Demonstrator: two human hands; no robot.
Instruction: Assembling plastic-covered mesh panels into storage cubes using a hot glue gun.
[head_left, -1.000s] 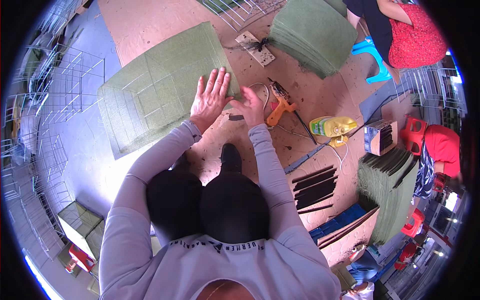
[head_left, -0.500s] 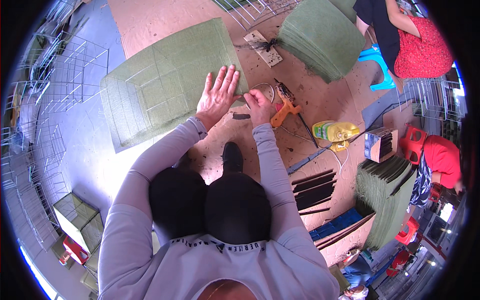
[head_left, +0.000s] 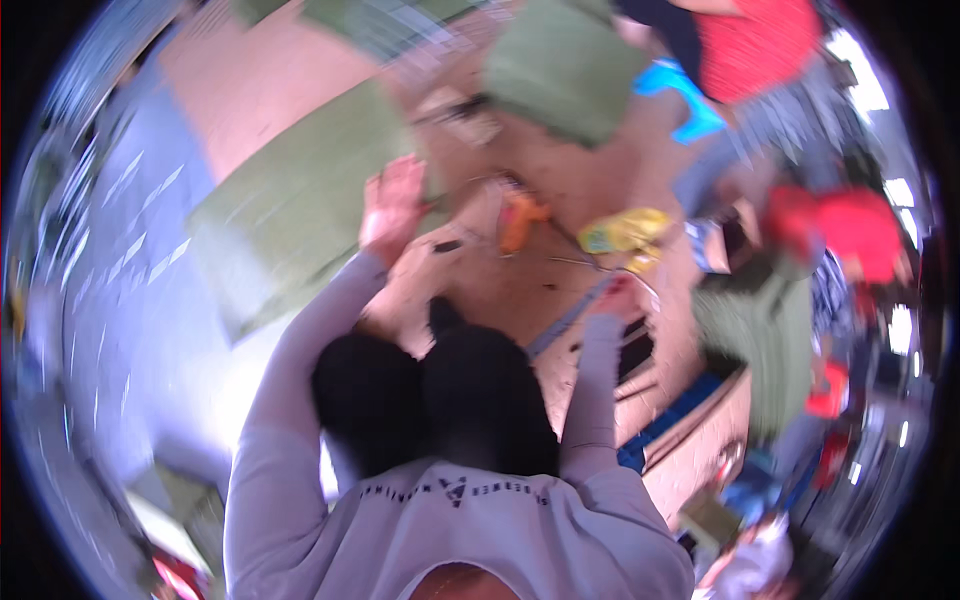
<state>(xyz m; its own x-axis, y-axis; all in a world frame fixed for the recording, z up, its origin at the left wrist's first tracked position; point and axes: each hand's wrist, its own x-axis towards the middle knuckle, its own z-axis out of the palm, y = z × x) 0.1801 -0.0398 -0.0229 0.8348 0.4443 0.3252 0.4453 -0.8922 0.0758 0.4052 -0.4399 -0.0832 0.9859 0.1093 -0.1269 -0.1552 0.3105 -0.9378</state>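
My left hand (head_left: 392,208) rests flat, fingers stretched out, near the right edge of a large green sheet (head_left: 300,180) over a wire frame. My right hand (head_left: 624,298) is out to the right, smeared by motion, above a row of dark strips (head_left: 637,352). Whether its fingers hold anything does not show. Between the hands an orange glue gun (head_left: 518,222) lies on the brown cardboard floor covering. A yellow bottle (head_left: 625,230) lies just beyond my right hand.
A stack of green sheets (head_left: 560,70) lies at the far side, another stack (head_left: 755,340) at the right. A cardboard box (head_left: 715,430) holds something blue. People in red tops (head_left: 755,45) sit nearby, one by a blue stool (head_left: 680,95). Wire racks stand at left.
My right hand has left the green sheet's edge and moved right toward the dark strips. My left hand stays by the sheet's edge. The whole view has shifted and blurred.
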